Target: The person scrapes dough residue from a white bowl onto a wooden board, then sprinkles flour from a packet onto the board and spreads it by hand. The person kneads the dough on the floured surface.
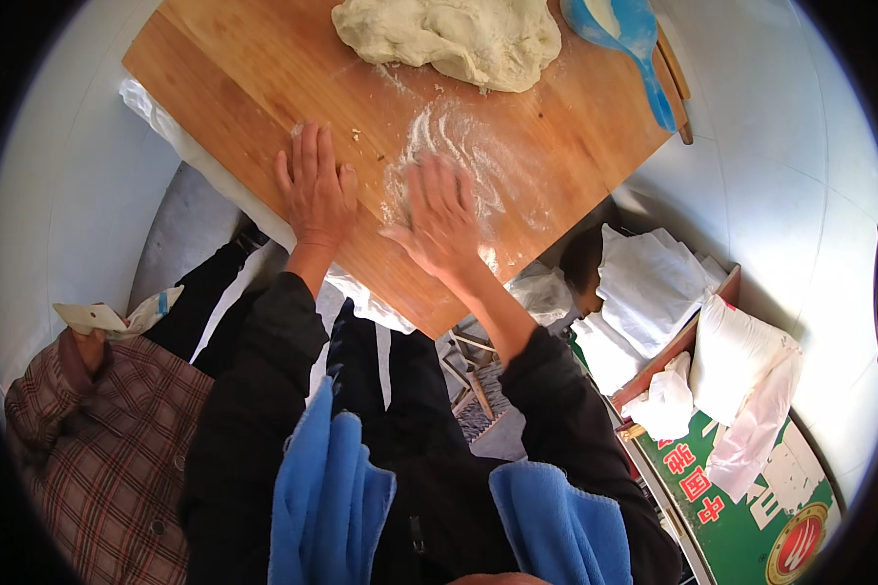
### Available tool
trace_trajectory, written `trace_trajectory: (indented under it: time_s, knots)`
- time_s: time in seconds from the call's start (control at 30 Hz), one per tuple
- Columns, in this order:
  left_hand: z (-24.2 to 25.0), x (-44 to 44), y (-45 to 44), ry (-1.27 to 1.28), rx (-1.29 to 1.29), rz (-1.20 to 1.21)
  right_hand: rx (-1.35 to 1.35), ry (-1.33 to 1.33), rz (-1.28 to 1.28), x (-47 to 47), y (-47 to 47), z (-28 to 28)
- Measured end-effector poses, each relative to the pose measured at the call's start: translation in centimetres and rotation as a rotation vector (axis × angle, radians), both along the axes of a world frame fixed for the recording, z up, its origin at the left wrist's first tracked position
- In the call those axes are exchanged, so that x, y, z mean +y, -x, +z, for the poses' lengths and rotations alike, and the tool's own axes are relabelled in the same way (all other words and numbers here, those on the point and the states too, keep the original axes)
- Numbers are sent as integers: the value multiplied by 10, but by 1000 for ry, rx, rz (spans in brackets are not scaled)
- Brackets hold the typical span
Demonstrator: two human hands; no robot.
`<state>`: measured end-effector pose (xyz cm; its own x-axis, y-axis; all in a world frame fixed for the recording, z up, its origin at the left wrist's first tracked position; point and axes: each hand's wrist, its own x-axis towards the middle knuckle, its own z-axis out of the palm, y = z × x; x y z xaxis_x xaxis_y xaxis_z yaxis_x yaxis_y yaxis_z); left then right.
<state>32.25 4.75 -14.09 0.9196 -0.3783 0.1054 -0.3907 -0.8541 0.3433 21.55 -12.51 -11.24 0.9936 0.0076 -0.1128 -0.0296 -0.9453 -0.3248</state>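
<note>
My left hand (316,191) rests palm down near the left edge of a wooden board (241,95), fingers slightly apart. To its right, my right hand (439,212) lies flat over a patch of scattered white flour (483,157), its fingers somewhat blurred. Neither hand holds anything. A large lump of pale dough (461,40) sits at the top of the board, beyond both hands. A blue plastic scoop (629,36) with white powder inside lies at the upper right, its handle towards the board's corner. Small crumbs lie between my left hand and the flour.
A person in a plaid jacket (124,446) stands close at the left, holding a pale object (91,317). White sacks (739,365) and a wooden box (658,358) are at the right, by a green printed panel (746,468). White plastic sheeting (212,168) hangs below the board's left edge.
</note>
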Motion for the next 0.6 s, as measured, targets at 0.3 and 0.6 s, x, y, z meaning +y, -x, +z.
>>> trace_trajectory:
  time_s: [0.3,0.6]
  knots:
    - [3,0,-2,-2,35,4,-47,34,-178,-19,-17,-8]
    - [-4,3,0,50,22,-2,-49,163,-392,-27,-66,-45]
